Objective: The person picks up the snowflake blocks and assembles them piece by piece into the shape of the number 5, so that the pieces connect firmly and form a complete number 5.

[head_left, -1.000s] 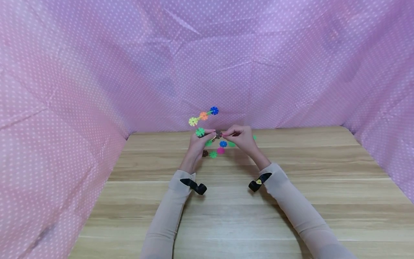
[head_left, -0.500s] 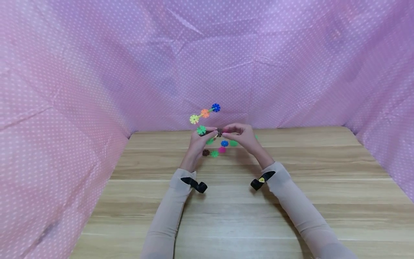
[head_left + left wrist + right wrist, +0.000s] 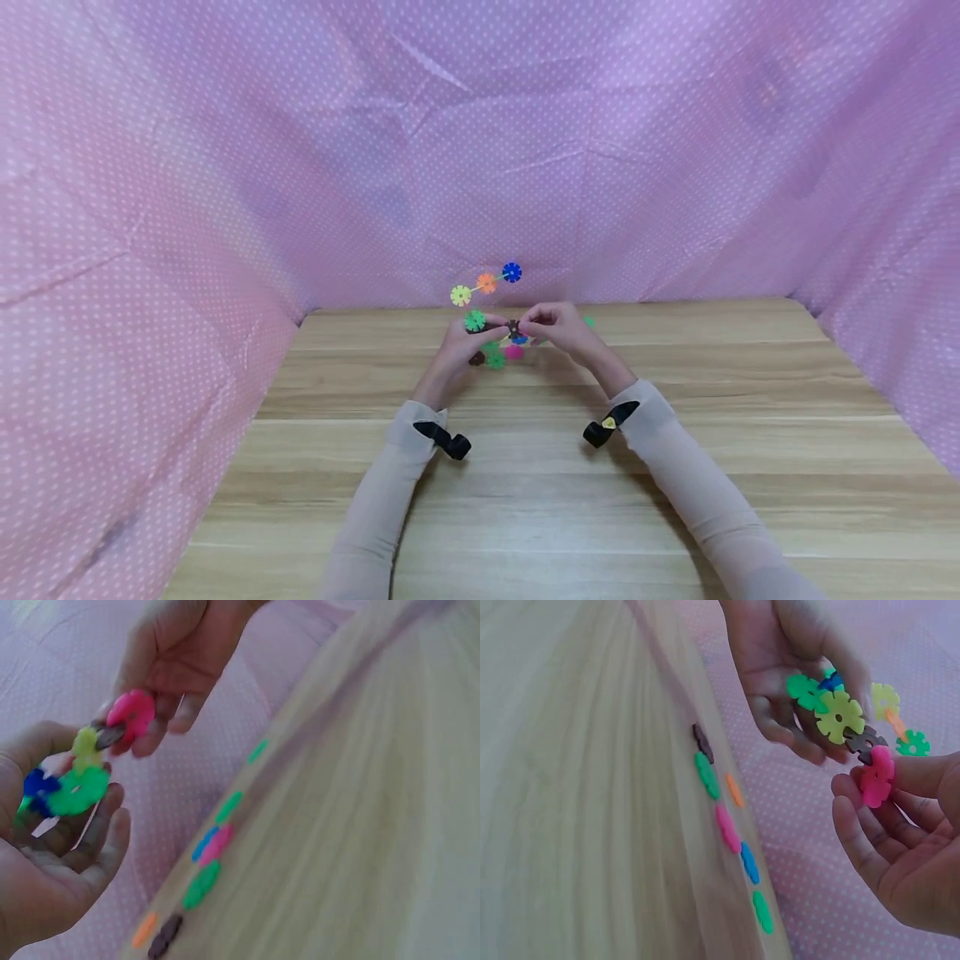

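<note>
My left hand (image 3: pixel 457 348) holds a chain of interlocking plastic flower discs above the table's far side. A dark blue disc (image 3: pixel 512 272), an orange disc (image 3: pixel 487 283), a pale yellow disc (image 3: pixel 461 295) and a green disc (image 3: pixel 474 321) rise beyond its fingers. In the right wrist view, another yellow disc (image 3: pixel 838 718) joins a brown disc (image 3: pixel 861 742) near my left fingers. My right hand (image 3: pixel 566 332) pinches a pink disc (image 3: pixel 877 778) between thumb and fingers. That pink disc meets the brown one's edge; how deeply they interlock cannot be told.
Several loose discs lie on the wooden table (image 3: pixel 525 500) below the hands, among them a brown disc (image 3: pixel 703 742), a green disc (image 3: pixel 706 775), a pink disc (image 3: pixel 727 828), a blue disc (image 3: pixel 750 862) and an orange disc (image 3: pixel 735 790). A pink dotted cloth (image 3: pixel 480 167) encloses the table.
Both hands and the chain rose slightly, then came down and a little to the right in the head view. My right fingers stay on the pink disc at the brown one.
</note>
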The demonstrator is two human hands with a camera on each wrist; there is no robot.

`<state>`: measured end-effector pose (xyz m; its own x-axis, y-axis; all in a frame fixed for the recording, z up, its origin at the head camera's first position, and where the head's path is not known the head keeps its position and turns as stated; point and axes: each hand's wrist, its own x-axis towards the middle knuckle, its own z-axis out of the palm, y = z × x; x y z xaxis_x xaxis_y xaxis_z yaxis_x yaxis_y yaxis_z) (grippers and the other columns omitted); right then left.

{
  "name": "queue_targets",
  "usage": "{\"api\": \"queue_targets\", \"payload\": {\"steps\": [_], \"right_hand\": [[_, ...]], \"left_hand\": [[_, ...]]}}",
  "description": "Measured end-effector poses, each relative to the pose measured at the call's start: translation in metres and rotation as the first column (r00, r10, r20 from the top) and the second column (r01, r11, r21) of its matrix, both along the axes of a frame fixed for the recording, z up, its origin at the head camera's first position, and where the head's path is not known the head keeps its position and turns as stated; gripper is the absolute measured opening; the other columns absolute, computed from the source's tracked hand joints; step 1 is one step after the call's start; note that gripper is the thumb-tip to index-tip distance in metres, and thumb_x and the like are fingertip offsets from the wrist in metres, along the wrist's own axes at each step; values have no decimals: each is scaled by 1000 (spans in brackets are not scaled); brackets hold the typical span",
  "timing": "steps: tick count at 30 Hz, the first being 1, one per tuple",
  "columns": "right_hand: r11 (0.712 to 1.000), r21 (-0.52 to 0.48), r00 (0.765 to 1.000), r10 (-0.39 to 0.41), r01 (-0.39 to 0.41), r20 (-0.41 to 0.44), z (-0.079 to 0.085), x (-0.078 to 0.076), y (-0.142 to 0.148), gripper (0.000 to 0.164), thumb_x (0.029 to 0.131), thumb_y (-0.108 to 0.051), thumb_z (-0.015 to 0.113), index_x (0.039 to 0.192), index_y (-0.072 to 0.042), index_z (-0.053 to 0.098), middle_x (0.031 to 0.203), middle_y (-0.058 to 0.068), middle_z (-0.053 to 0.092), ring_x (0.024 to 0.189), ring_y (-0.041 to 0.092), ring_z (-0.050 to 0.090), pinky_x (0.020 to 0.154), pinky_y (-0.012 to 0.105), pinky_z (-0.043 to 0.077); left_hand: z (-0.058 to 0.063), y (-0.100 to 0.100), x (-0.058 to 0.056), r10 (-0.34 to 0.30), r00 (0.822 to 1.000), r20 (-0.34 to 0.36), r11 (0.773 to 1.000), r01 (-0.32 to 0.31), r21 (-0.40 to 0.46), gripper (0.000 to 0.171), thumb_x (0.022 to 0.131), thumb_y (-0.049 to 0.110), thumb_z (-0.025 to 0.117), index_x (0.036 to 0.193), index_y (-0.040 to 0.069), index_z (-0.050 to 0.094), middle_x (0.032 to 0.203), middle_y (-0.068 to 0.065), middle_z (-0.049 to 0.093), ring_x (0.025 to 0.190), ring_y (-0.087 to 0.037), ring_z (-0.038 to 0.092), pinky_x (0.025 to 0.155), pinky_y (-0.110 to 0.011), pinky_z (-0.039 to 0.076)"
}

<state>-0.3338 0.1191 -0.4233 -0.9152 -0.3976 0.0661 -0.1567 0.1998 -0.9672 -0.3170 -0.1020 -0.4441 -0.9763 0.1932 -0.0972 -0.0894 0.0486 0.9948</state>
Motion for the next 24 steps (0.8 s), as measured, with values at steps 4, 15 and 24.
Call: {"api": "queue_targets", "payload": {"steps": [4, 15, 24], "right_hand": [[998, 52, 999, 37, -36, -15, -1, 3, 5, 17, 96, -5, 69, 103, 11, 69, 87, 0, 71, 80, 16, 67, 80, 44, 62], [920, 276, 952, 302, -279, -44, 9, 1, 15, 5, 94, -1, 68, 92, 2, 72, 85, 6, 70, 73, 11, 58, 66, 28, 52], [873, 330, 923, 384, -359, -12, 15, 3, 13, 7, 94, 1, 67, 90, 1, 74, 81, 5, 68, 70, 13, 55, 61, 25, 48]], "left_hand": [[-6, -16, 5, -76, 997, 22, 997, 76, -3, 42, 91, 31, 78, 125, 7, 69, 118, -5, 72, 95, -13, 63, 94, -36, 52], [-2, -63, 12, -68, 997, 27, 988, 71, -138, 50, 94, 28, 74, 138, 8, 59, 131, -9, 65, 119, -24, 62, 109, -45, 50], [29, -34, 31, 73, 932, -354, 976, -140, -168, 33, 92, 10, 74, 122, -3, 66, 121, -22, 67, 111, -37, 62, 93, -30, 54]]}}
